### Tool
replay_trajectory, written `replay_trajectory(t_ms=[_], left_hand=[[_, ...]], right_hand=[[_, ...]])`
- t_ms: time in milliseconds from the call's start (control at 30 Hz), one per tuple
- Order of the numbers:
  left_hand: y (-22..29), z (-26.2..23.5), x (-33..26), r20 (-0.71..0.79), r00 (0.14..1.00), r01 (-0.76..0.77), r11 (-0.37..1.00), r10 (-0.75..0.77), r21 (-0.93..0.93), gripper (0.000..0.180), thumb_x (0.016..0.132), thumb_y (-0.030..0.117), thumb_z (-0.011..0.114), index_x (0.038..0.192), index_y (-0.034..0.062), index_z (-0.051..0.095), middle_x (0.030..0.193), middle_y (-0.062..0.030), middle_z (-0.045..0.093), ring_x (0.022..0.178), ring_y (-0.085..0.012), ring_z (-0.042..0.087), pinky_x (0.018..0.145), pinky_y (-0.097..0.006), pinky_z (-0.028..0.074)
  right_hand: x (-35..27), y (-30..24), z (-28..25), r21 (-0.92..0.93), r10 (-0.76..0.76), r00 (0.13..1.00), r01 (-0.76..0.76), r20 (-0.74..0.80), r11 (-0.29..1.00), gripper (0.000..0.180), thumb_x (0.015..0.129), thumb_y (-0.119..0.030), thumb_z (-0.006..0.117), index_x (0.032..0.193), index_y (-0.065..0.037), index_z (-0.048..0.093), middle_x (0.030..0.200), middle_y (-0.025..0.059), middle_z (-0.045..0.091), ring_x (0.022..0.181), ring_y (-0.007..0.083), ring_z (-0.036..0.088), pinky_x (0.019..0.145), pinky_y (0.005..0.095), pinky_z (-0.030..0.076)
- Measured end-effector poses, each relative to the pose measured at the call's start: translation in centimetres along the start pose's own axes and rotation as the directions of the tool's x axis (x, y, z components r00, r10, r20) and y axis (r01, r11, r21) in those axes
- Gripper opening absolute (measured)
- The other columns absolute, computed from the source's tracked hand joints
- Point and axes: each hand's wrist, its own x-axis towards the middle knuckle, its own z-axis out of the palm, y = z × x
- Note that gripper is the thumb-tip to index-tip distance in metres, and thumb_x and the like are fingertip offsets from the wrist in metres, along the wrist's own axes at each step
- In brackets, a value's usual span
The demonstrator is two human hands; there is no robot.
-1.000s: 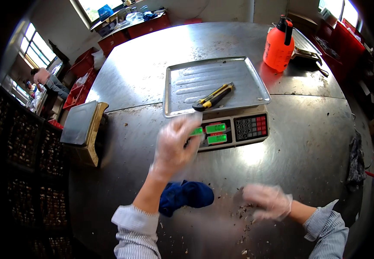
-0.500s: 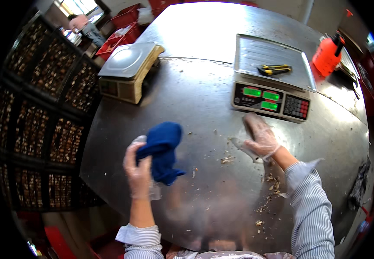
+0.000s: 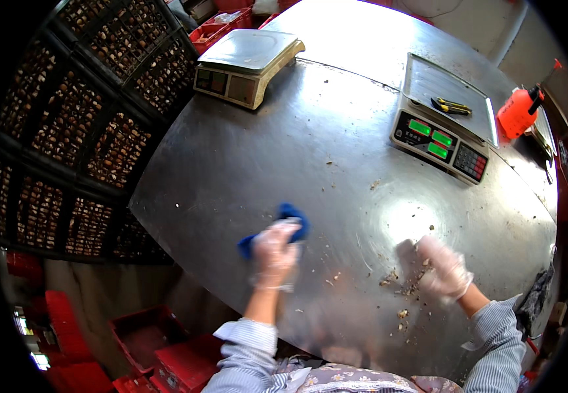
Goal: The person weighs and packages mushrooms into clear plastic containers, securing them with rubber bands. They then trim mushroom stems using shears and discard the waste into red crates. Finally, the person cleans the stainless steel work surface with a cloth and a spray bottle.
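Observation:
My left hand (image 3: 274,250), in a thin clear glove, presses a blue cloth (image 3: 284,223) flat onto the steel table (image 3: 244,150) near its front-left edge. My right hand (image 3: 442,267), also gloved, lies flat on the table with fingers together, resting among brown crumbs and scraps (image 3: 398,283). It holds nothing. Both sleeves are blue-and-white striped.
A scale with green displays (image 3: 440,137) stands at the back right, a yellow-and-black knife (image 3: 451,105) on its tray. A second scale (image 3: 246,65) sits at the back left. An orange spray bottle (image 3: 517,111) is far right. Dark stacked crates (image 3: 67,124) stand left, red crates (image 3: 159,340) below.
The left hand has brought the lifted blue cloth down onto the table and moved it right. The right hand has slid nearer along the surface, crumbs gathering by it. The view shifted left.

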Motion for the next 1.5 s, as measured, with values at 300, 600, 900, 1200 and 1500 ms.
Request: replay_trajectory(t_ms=[300,600,900,1200,1500], left_hand=[[14.5,5.4,-2.1,0.143,0.963,0.265,0.708,-0.228,-0.655,0.038,0.074,-0.009,0.059,0.109,0.0045,0.067,0.113,-0.0098,0.07,0.114,-0.0243,0.064,0.108,-0.038,0.045],[-5.0,-2.5,12.7,-0.151,0.988,0.017,0.987,-0.042,-0.159,0.033,0.081,0.0,0.067,0.113,0.0054,0.07,0.118,-0.015,0.07,0.113,-0.0324,0.065,0.104,-0.039,0.046],[-7.1,4.3,12.6,0.137,0.974,-0.204,0.964,0.182,0.17,0.049,0.072,0.025,0.08,0.117,0.0097,0.071,0.128,-0.0185,0.065,0.118,-0.0384,0.061,0.105,-0.047,0.045],[12.4,11.4,-3.4,0.262,0.929,-0.17,0.93,0.262,-0.327,0.038,0.065,0.012,0.078,0.103,0.0115,0.073,0.114,-0.0134,0.07,0.105,-0.0338,0.067,0.096,-0.046,0.052],[12.5,9.1,0.0,-0.065,0.968,-0.249,0.964,0.244,-0.089,0.025,0.074,0.001,0.071,0.099,0.0068,0.066,0.108,-0.0139,0.07,0.108,-0.0364,0.065,0.096,-0.047,0.051]], right_hand=[[0.0,0.1,1.5,-0.004,-0.072,0.997,0.072,0.024,0.997,0.068,0.089,-0.03,0.065,0.147,-0.003,0.042,0.145,0.0247,0.048,0.137,0.042,0.044,0.115,0.0478,0.036],[18.5,-2.5,-2.2,-0.319,-0.209,0.914,0.094,-0.347,0.943,0.056,0.097,-0.034,0.057,0.147,-0.013,0.045,0.149,0.0162,0.047,0.135,0.0349,0.049,0.109,0.0418,0.044],[31.5,0.6,1.5,-0.432,-0.684,0.703,0.688,0.196,0.583,0.049,0.102,-0.031,0.042,0.141,-0.003,0.051,0.152,0.0187,0.045,0.144,0.0375,0.037,0.121,0.0465,0.027],[2.4,5.0,3.8,-0.14,-0.582,0.742,0.649,0.332,0.748,0.049,0.094,-0.024,0.062,0.139,-0.005,0.055,0.141,0.0188,0.055,0.132,0.0333,0.053,0.113,0.0453,0.041],[-1.1,9.7,0.0,-0.291,-0.13,0.918,0.017,-0.374,0.956,0.053,0.089,-0.024,0.06,0.138,-0.006,0.052,0.14,0.0207,0.053,0.132,0.0399,0.049,0.112,0.0462,0.039]])
